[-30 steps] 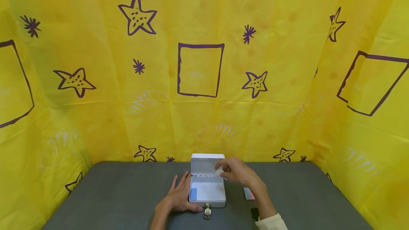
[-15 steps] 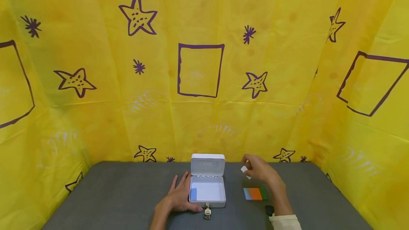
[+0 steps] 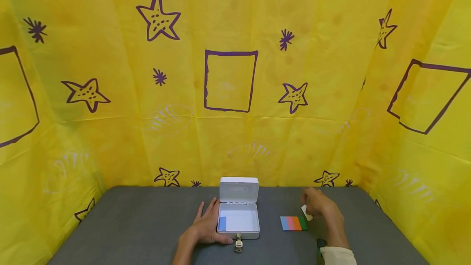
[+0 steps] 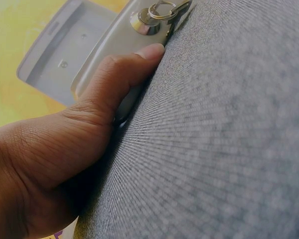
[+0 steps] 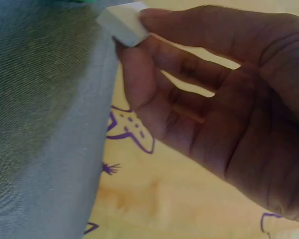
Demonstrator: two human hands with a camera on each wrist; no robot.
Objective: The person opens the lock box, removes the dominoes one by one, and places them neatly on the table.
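A small white metal box point(image 3: 239, 220) stands on the grey table with its lid point(image 3: 239, 189) upright. A blue block point(image 3: 222, 223) lies in its left side. A key on a ring point(image 3: 238, 243) hangs from the front lock point(image 4: 148, 20). My left hand point(image 3: 207, 228) rests flat against the box's left side, thumb point(image 4: 120, 74) along the front wall. My right hand point(image 3: 321, 205) pinches a white block point(image 3: 306, 212) point(image 5: 123, 22) between thumb and fingertips, just right of a row of blue, pink, orange and green blocks point(image 3: 293, 223).
Grey cloth covers the table point(image 3: 147, 228). Yellow sheets with purple stars and squares point(image 3: 228, 81) close in the back and both sides. A dark wrist strap point(image 3: 321, 242) shows on my right forearm.
My right hand carried the white block from over the open box rightward and down, to the right end of the coloured row. The left hand and box stayed put.
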